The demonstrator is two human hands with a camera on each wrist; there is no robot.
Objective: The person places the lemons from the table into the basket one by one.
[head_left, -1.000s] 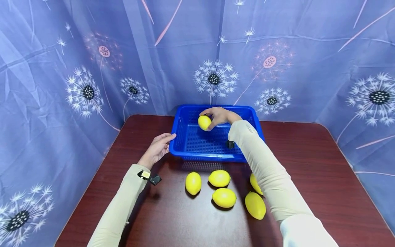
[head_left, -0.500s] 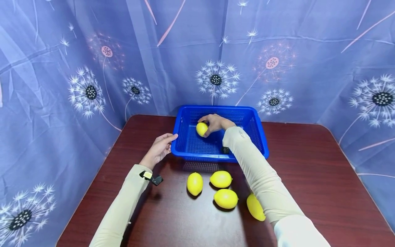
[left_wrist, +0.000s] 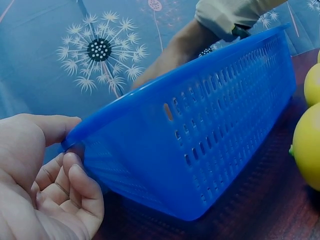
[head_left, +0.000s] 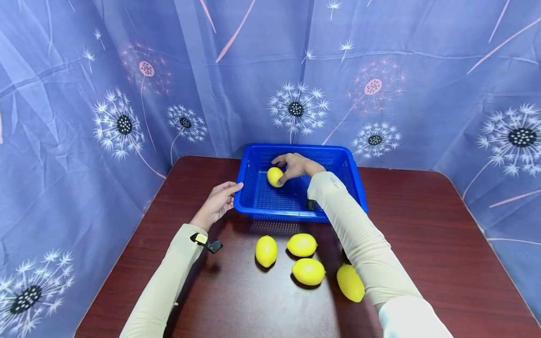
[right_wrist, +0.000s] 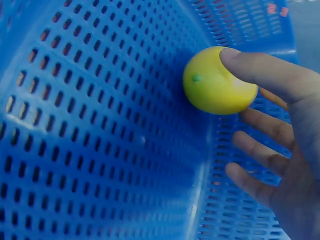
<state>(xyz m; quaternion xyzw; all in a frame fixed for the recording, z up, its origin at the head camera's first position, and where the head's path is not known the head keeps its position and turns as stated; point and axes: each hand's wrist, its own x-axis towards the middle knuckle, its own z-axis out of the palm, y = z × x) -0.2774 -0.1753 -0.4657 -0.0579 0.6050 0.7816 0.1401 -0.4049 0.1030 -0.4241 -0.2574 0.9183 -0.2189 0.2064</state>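
R hand (head_left: 297, 165) inside blue basket (head_left: 355, 183), fingers on a lemon (head_left: 275, 177) at basket's far-left. L hand (head_left: 218, 202) grips basket's near-left corner. 4 lemons (head_left: 308, 271) on dark wood table (head_left: 422, 244), near side of basket, partly under R forearm.

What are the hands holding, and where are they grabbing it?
The right hand holds a lemon by its rounded side, inside the blue basket. The left hand grips the basket's near left corner rim.
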